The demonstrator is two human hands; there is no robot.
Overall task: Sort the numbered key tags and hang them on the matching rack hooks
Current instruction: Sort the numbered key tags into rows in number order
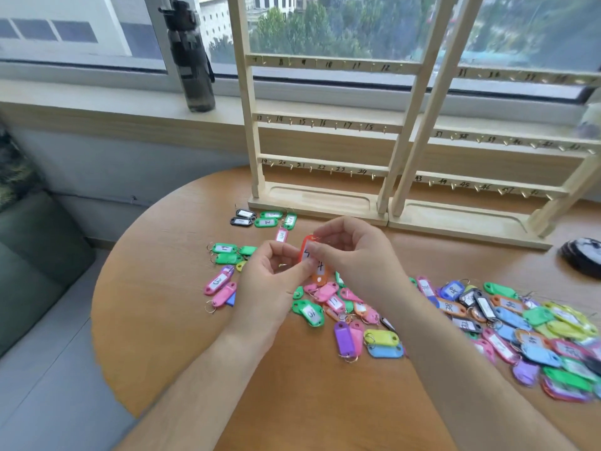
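Both hands hold one red key tag [305, 250] upright above the round wooden table [169, 320]. My left hand [271, 281] pinches its lower end with thumb and fingertips. My right hand [353, 252] pinches its upper end near the ring. Just below hangs an orange tag [320, 275]; what holds it is hidden. Two wooden racks stand behind: the left rack [325, 122] has hooks numbered 7 to 24, and the right rack [494, 138] carries higher numbers. No tag hangs on any visible hook. Several coloured tags [507, 320] lie spread across the table.
A few sorted tags, black and green [266, 219], lie by the left rack's base. A dark water bottle [190, 56] stands on the window sill. A dark round object [582, 257] sits at the table's right edge. A green sofa [32, 255] is on the left.
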